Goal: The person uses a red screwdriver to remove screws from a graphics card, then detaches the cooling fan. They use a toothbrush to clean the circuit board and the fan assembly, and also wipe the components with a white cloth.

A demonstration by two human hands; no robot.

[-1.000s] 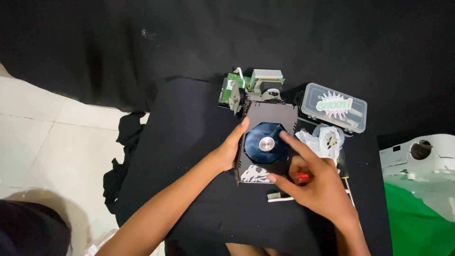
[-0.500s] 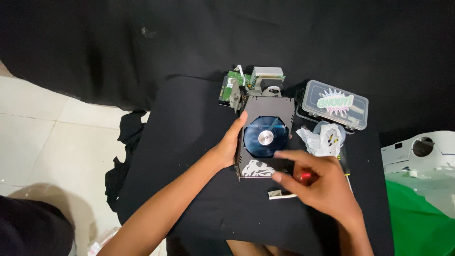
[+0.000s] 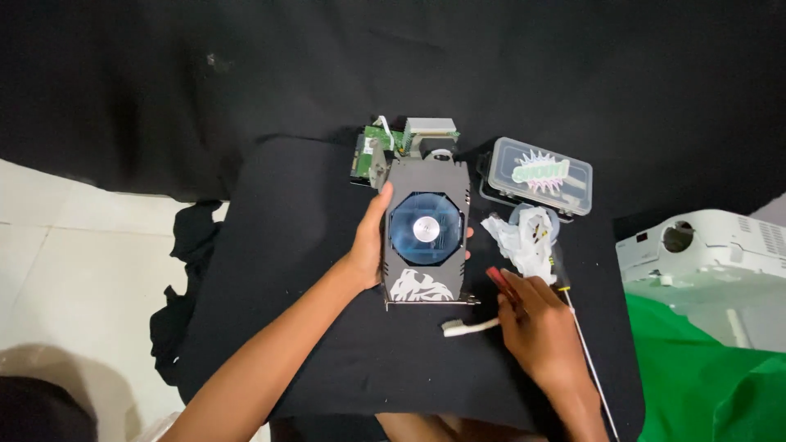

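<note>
1. Graphics card (image 3: 426, 233) sits mid-table on the black cloth (image 3: 278, 245), fan side up: grey shroud, blue translucent fan (image 3: 426, 229) with a silver hub, white graphic at its near end.
2. Left hand (image 3: 370, 245) clamps the card's left edge, thumb up along the side, fingers wrapped underneath; fingertips just show at the right edge. Firm steadying grip.
3. Right hand (image 3: 536, 323) is near-right of the card, apart from it, fingers curled around a red-handled tool (image 3: 501, 280). Looks like a screwdriver, but the tip is hidden, so can't confirm.
4. White toothbrush (image 3: 468, 326) lies just beside the right hand, near the card's near-right corner. Thin white rod or cable (image 3: 585, 352) runs along the right of that hand.
5. Far of the card: green circuit board (image 3: 368, 151) and a small finned metal part (image 3: 430, 131), touching or nearly touching the card's far end.
6. Right of the card: crumpled clear plastic bag (image 3: 528, 233) with small bits inside, then a clear lidded parts box (image 3: 536, 176) further right and farther back.
7. White projector (image 3: 708, 254) on green fabric (image 3: 704, 368) at far right, well apart.
8. Judgement: card is braced, tool is in hand but off the card. Looks like the stage between picking up the tool and applying it. Next contact needs the tip lined up on a fastener while the left hand keeps the card from sliding.
</note>
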